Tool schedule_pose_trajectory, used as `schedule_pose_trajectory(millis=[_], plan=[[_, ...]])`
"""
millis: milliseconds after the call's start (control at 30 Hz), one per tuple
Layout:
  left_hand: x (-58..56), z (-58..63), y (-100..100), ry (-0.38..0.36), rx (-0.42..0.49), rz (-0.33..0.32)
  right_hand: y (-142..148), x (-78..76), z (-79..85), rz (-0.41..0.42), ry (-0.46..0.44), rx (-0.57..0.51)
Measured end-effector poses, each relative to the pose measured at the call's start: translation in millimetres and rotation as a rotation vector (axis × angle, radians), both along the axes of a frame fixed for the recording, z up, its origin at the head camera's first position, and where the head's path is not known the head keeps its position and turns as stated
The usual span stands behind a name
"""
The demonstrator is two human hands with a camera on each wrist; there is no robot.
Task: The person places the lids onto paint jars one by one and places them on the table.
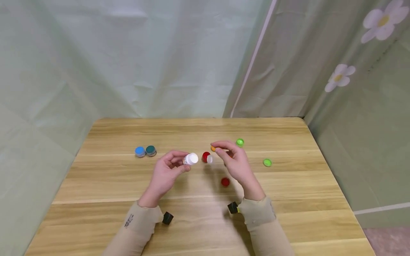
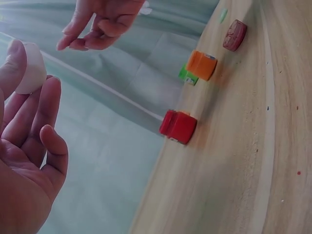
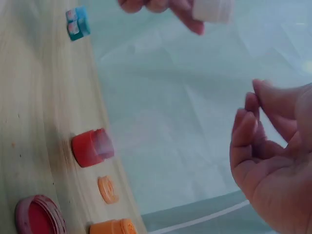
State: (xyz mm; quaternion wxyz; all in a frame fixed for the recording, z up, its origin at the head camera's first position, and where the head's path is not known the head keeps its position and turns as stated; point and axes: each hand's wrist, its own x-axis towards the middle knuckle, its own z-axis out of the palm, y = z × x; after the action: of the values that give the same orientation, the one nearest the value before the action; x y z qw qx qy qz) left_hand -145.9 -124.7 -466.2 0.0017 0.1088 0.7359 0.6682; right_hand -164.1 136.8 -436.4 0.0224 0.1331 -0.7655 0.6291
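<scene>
My left hand (image 1: 166,174) holds a small white paint pot (image 1: 190,159) between thumb and fingers, raised above the table. To the right, my right hand (image 1: 235,161) hovers with thumb and forefinger close together and nothing visible between them. Beneath its fingertips an orange pot (image 2: 201,66) stands on the table. Between the hands stands a red pot (image 1: 206,156) with a threaded neck. A small round whitish piece (image 1: 209,159) overlaps its right side in the head view; the right wrist view shows it as a pale blur.
A dark red lid (image 1: 225,182) lies nearer me, and an orange lid (image 3: 107,189) is beside the red pot. A green pot (image 1: 240,142) and a green lid (image 1: 267,162) are at right. Blue (image 1: 140,152) and teal (image 1: 151,150) pots stand at left. A curtain (image 1: 179,64) hangs behind the table.
</scene>
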Motion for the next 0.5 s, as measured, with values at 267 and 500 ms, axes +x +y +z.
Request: schedule_pose_trajectory(millis=[267,500], plan=[[-1.7,0.7,-3.0,-0.001,0.013,0.03,2.1,-2.4,-0.2,-0.025,0.002,0.094],[-2.0,2.5,-6.5,0.004,0.026,0.029,0.2,4.4,-3.9,0.237,-0.093,0.522]])
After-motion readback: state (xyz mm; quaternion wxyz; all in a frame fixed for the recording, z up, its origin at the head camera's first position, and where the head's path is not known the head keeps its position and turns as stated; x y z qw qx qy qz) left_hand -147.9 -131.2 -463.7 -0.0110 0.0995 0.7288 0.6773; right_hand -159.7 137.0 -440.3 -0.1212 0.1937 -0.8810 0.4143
